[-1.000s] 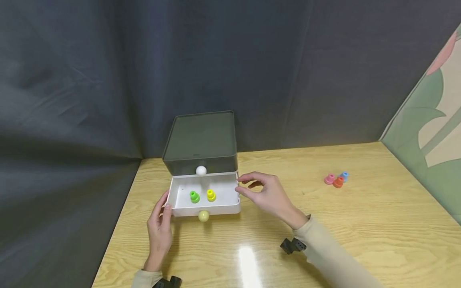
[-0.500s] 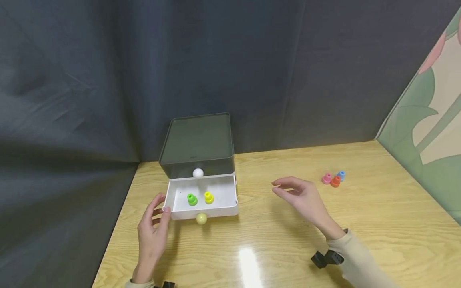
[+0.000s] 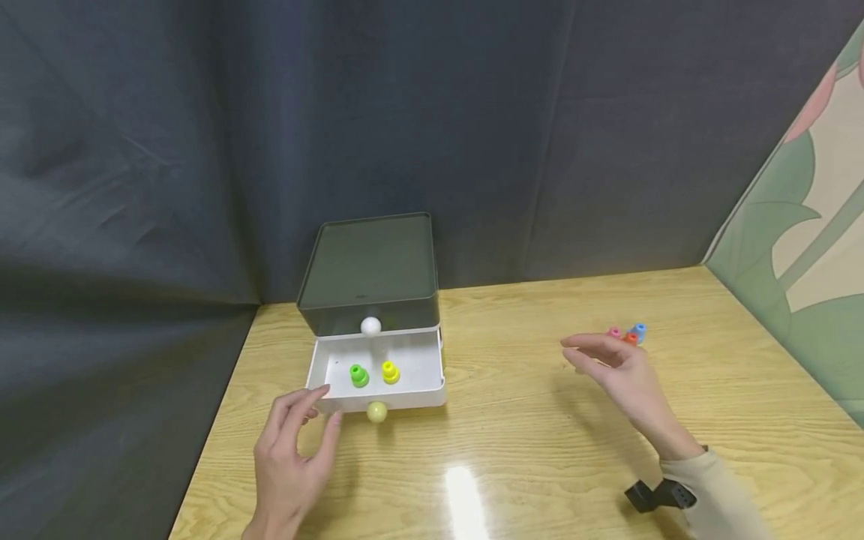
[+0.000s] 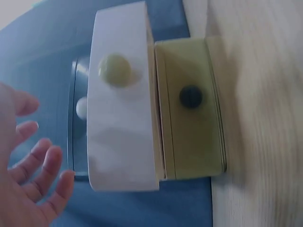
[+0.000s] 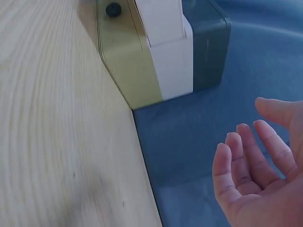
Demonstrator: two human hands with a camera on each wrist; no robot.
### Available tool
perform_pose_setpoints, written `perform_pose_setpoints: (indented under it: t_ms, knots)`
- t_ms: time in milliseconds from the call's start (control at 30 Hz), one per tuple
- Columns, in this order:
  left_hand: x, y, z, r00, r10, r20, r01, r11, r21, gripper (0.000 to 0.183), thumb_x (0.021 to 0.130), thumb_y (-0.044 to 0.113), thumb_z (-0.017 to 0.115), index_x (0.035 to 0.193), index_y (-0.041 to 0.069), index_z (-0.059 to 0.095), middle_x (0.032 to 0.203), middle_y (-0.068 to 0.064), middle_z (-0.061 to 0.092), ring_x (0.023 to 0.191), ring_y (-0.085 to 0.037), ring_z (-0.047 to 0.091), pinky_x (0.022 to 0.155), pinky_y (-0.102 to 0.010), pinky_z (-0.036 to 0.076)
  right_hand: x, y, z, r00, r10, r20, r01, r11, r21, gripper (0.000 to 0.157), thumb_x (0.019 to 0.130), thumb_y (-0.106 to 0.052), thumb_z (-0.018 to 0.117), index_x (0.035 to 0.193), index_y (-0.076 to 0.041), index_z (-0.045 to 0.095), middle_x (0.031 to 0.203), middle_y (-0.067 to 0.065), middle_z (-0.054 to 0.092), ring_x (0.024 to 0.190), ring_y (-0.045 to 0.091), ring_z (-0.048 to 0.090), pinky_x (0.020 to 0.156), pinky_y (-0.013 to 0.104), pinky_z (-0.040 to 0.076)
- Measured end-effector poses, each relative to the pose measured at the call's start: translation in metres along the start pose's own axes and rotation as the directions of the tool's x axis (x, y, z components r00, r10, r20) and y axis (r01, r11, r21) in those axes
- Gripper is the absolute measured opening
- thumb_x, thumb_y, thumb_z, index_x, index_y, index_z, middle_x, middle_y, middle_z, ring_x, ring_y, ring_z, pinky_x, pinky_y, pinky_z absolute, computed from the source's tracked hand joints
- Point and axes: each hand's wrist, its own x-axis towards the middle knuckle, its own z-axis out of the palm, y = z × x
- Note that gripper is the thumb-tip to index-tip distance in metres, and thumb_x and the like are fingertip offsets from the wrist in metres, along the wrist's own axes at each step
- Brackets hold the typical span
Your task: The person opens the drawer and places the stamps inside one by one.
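A white middle drawer (image 3: 418, 399) is pulled out of a small three-tier drawer box (image 3: 378, 259), and its front bears a pale yellow round knob (image 3: 376, 412). Inside stand a green stepped peg (image 3: 359, 376) and a yellow stepped peg (image 3: 391, 373). My left hand (image 3: 290, 457), fingers spread and loosely bent, is at the drawer's front left corner; in the left wrist view it holds nothing. Off to the right, my right hand (image 3: 628, 382) is above the table with bent fingers and nothing in them. It partly covers pink (image 3: 614, 333), red (image 3: 631, 339) and blue (image 3: 639, 331) pegs behind it.
Under the white drawer is a closed olive-yellow drawer (image 4: 189, 137) with a dark knob (image 4: 191, 97). A dark top tier carries a white knob (image 3: 370, 326). The wooden table (image 3: 513, 450) meets a dark curtain (image 3: 486, 150) at the back.
My right hand has moved right, from the drawer's right side toward the loose pegs. My left hand has let go of the drawer's left side and come round to its front corner.
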Motion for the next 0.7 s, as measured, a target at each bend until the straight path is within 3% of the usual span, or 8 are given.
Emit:
perform_pose_setpoints:
  t_ms: [167,300,700]
  knots:
    - [-0.008,0.008,0.01,0.981,0.171,0.092,-0.173,0.985,0.017,0.035,0.103,0.039,0.065,0.117,0.009,0.079,0.106,-0.003,0.074,0.085,-0.016,0.068,0.076,-0.025,0.054,-0.007,0.01,-0.015,0.999,0.049,-0.005,-0.049,0.999,0.002,0.039,0.104,-0.034,0.071,0.131,-0.007,0.073,0.114,-0.026,0.073,0.102,-0.004,0.069,0.085,0.018,0.056]
    - [-0.011,0.01,0.017,0.959,0.224,0.174,-0.23,0.973,0.018,0.034,0.105,0.04,0.064,0.117,0.012,0.079,0.104,0.001,0.074,0.086,-0.015,0.069,0.075,-0.027,0.055,-0.013,0.022,-0.023,0.997,0.075,-0.003,-0.075,0.997,0.022,0.036,0.105,-0.03,0.07,0.131,-0.004,0.071,0.112,-0.03,0.072,0.097,-0.001,0.071,0.083,0.021,0.058]
    - [-0.011,0.005,0.025,0.958,0.153,0.241,-0.186,0.975,0.122,0.015,0.085,0.016,0.081,0.1,0.016,0.081,0.101,0.002,0.076,0.084,-0.016,0.072,0.071,-0.032,0.057,-0.017,0.04,-0.028,0.993,0.115,-0.022,-0.114,0.993,0.03,0.036,0.105,-0.029,0.07,0.13,-0.003,0.071,0.105,-0.03,0.074,0.094,0.002,0.073,0.079,0.023,0.06]
